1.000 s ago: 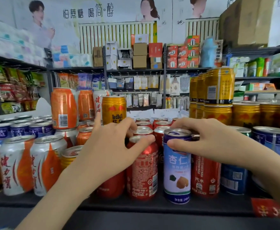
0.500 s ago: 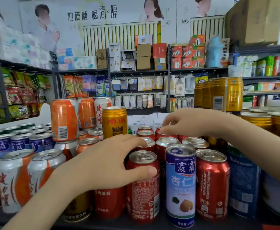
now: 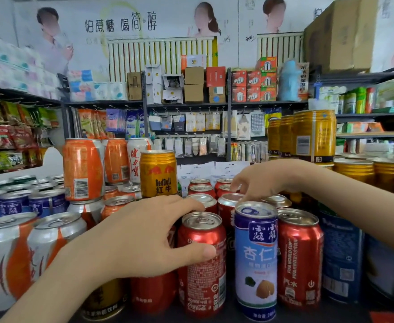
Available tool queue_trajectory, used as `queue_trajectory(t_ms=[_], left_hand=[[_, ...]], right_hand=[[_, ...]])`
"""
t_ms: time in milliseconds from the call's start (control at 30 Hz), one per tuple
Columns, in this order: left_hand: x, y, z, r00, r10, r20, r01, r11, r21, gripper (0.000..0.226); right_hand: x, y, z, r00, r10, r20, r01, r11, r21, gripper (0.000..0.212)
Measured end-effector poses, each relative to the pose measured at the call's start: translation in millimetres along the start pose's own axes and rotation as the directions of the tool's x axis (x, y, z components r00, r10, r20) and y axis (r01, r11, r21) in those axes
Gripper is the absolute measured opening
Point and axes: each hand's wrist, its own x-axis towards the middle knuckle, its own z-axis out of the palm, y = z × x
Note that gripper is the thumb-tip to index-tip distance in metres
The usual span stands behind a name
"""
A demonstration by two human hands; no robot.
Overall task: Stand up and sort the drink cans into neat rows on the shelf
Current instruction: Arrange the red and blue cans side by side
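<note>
I am wrapping my left hand (image 3: 144,236) round the red cola can (image 3: 203,266) in the lower middle of the frame. My thumb is pressing its front and my fingers are curling over the back of its rim. The can is standing at the front of the shelf (image 3: 345,312), just beside the tall blue almond can (image 3: 255,259) on its right.

My right hand (image 3: 268,180) is reaching over to the back red cans (image 3: 200,189) in the middle of the frame. Its fingertips are bending down onto one shiny top, but I cannot tell if they are pinching it or only touching.

I am guessing the cola can is full, so it is going to feel heavy and hard. Its side is looking smooth and maybe slippy. I am thinking the best hold is round the middle, not by the top rim, so it is not tipping into its neighbours.
</note>
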Motion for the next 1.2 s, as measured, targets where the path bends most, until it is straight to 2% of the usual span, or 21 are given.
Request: queue_trajectory(t_ms=[167, 333, 433, 567, 700, 833, 1000, 1133, 1200], left_hand=[[-5, 1, -4, 0.999, 0.013, -0.031, -0.015, 0.996, -0.084, 0.067], [-5, -5, -8, 0.999, 0.018, -0.032, -0.021, 0.995, -0.092, 0.055], [-8, -14, -10, 0.999, 0.021, -0.042, -0.022, 1.000, -0.015, 0.078], [-11, -17, -11, 0.999, 0.012, -0.038, -0.013, 0.999, -0.031, 0.082], [-12, -17, -14, 1.000, 0.017, -0.024, -0.018, 0.999, -0.047, 0.081], [-10, -9, -14, 1.000, -0.004, -0.016, 0.003, 1.000, -0.021, 0.081], [-7, 5, -13, 0.997, -0.030, -0.068, 0.027, 0.999, -0.040, 0.076], [4, 15, -12, 0.959, -0.098, -0.266, 0.051, 0.983, -0.177, 0.065], [16, 22, -11, 0.912, -0.168, -0.375, 0.039, 0.944, -0.329, 0.052]], right_hand=[[4, 2, 4, 1.000, 0.000, 0.020, 0.000, 0.999, 0.036, 0.050], [9, 3, 3, 1.000, -0.007, -0.009, 0.008, 0.998, 0.056, 0.053], [12, 4, 6, 0.999, -0.009, -0.044, 0.011, 0.998, 0.059, 0.051], [4, 6, 6, 0.997, -0.022, -0.077, 0.033, 0.988, 0.153, 0.049], [-12, 10, -13, 0.987, 0.000, -0.162, 0.042, 0.967, 0.252, 0.060], [-28, 14, -37, 0.970, 0.019, -0.241, 0.087, 0.904, 0.418, 0.041], [-60, 18, -59, 0.891, 0.102, -0.442, 0.135, 0.871, 0.472, 0.040], [-88, 21, -57, 0.802, 0.206, -0.561, 0.282, 0.697, 0.659, 0.044], [-103, 19, -50, 0.769, 0.262, -0.582, 0.392, 0.527, 0.754, 0.041]])
